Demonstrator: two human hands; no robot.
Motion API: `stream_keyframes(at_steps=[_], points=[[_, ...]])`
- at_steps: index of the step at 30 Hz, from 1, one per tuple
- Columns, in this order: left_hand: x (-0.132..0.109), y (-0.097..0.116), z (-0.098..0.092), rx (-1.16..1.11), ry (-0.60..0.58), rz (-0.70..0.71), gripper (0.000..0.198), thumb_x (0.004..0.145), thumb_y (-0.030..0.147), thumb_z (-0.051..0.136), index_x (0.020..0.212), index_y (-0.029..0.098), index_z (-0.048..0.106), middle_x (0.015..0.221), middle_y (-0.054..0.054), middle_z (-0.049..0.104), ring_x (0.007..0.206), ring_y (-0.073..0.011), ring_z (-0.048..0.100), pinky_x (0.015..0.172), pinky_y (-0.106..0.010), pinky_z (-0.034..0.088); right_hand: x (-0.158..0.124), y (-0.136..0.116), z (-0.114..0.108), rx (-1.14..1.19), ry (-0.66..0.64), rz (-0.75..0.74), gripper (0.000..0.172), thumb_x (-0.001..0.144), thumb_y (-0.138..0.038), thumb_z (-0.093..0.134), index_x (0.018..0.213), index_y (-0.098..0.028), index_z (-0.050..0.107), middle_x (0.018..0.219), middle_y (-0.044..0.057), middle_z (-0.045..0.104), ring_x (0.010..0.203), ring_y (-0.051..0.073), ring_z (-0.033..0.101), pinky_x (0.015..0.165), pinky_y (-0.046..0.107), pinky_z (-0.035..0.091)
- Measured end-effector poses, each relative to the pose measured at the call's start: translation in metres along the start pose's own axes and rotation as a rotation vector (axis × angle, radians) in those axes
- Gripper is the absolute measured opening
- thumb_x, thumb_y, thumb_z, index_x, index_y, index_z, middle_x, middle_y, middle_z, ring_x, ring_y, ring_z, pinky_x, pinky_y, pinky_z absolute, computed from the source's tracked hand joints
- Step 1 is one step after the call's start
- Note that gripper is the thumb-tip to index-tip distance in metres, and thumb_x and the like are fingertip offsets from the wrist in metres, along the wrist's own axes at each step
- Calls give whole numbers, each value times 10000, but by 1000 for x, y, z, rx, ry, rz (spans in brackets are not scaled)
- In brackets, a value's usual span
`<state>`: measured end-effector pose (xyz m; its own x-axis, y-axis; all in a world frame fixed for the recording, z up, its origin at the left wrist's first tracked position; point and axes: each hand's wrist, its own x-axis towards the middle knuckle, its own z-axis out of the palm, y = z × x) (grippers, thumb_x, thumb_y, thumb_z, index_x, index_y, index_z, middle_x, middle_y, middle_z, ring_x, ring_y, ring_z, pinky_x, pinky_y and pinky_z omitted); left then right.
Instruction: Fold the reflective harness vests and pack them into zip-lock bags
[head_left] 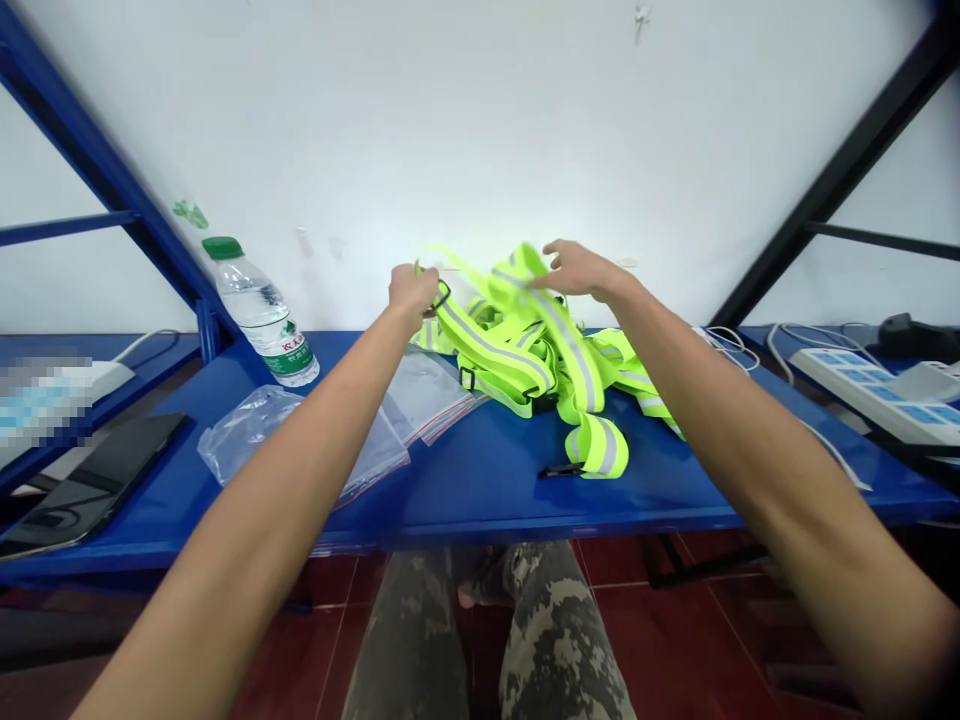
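A heap of neon-yellow reflective straps [517, 345] with grey stripes and black buckles lies on the blue table [480, 500] against the wall. My left hand [412, 290] is closed on one reflective strap at the heap's left side, close to a black buckle [442, 294]. My right hand [576, 270] is above the heap's right part, its fingers apart. Its thumb is at the edge of a raised, slightly blurred strap loop [521, 275]; I cannot tell whether they touch. One strap end curls towards the front, with a black clip [560, 470] at its tip.
Clear plastic bags [375, 455] lie left of the heap, partly behind my left forearm. A water bottle [262, 315] with a green cap stands behind them. Far left is a black phone [94, 485]; to the right are white cables [731, 345] and a power strip [877, 395].
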<state>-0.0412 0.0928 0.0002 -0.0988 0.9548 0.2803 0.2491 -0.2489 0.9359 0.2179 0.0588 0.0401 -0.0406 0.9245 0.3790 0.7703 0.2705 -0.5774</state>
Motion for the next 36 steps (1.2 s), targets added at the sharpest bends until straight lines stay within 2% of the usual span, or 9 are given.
stream_keyframes(at_steps=[3, 6, 9, 11, 13, 15, 18, 25, 36], points=[[-27, -5, 2, 283, 5, -49, 670, 546, 249, 746, 1178, 167, 542, 1078, -191, 636, 993, -360, 616, 803, -469, 477, -33, -9, -8, -66, -104, -120, 627, 569, -339, 872, 1140, -169, 676, 1167, 164, 670, 1103, 370, 603, 974, 545, 468], [-63, 9, 7, 487, 24, 260, 888, 490, 147, 727, 1342, 174, 479, 1307, -211, 544, 1242, -424, 468, 967, -511, 407, -87, -33, -30, -39, -385, -265, 346, 725, -470, 765, 952, -210, 751, 983, 89, 729, 895, 271, 664, 861, 443, 510], [-99, 33, 14, 528, -120, 564, 666, 614, 175, 635, 1276, 206, 566, 1289, -142, 579, 1225, -359, 478, 1012, -497, 377, -145, -57, -45, -48, -812, -311, 320, 757, -530, 721, 910, -253, 773, 904, 36, 742, 808, 226, 669, 762, 360, 516], [-119, 45, 21, 487, -438, 676, 502, 683, 190, 582, 1182, 205, 630, 1124, -90, 666, 1080, -275, 578, 980, -414, 420, -175, -62, -42, -200, -889, -286, 462, 602, -473, 841, 1009, -272, 759, 983, 39, 739, 859, 255, 677, 738, 347, 515], [-133, 47, 29, 519, -777, 678, 436, 720, 258, 611, 1150, 197, 651, 1094, -77, 695, 1010, -244, 622, 925, -351, 453, -191, -57, -31, -373, -868, -271, 509, 546, -311, 863, 1039, -268, 745, 1018, 54, 732, 950, 288, 669, 770, 346, 509], [-139, 39, 35, 652, -937, 635, 523, 704, 401, 698, 1176, 180, 644, 1177, -106, 684, 1057, -277, 622, 904, -344, 456, -193, -45, -19, -479, -857, -248, 435, 588, -177, 780, 1011, -273, 747, 1002, 54, 734, 972, 291, 669, 785, 339, 499], [-138, 18, 39, 803, -888, 593, 705, 663, 574, 741, 1228, 169, 622, 1235, -147, 662, 1122, -333, 598, 886, -356, 446, -176, -24, -12, -440, -818, -174, 377, 632, -127, 682, 974, -265, 759, 988, 51, 745, 922, 280, 681, 751, 329, 493], [-109, -3, 13, 364, -836, 374, 369, 735, 548, 708, 806, 188, 756, 793, -53, 720, 771, -256, 651, 752, -325, 465, -130, 3, -23, -34, -602, -93, 300, 727, -450, 718, 890, -201, 757, 898, 28, 738, 817, 253, 645, 714, 333, 466], [-101, -18, -4, -65, -653, 71, 425, 696, 574, 784, 896, 200, 814, 1007, -107, 765, 1065, -295, 653, 992, -405, 453, -126, 34, 36, 555, -253, -44, 427, 581, -500, 847, 841, -208, 675, 934, 29, 700, 873, 206, 636, 846, 378, 509]])
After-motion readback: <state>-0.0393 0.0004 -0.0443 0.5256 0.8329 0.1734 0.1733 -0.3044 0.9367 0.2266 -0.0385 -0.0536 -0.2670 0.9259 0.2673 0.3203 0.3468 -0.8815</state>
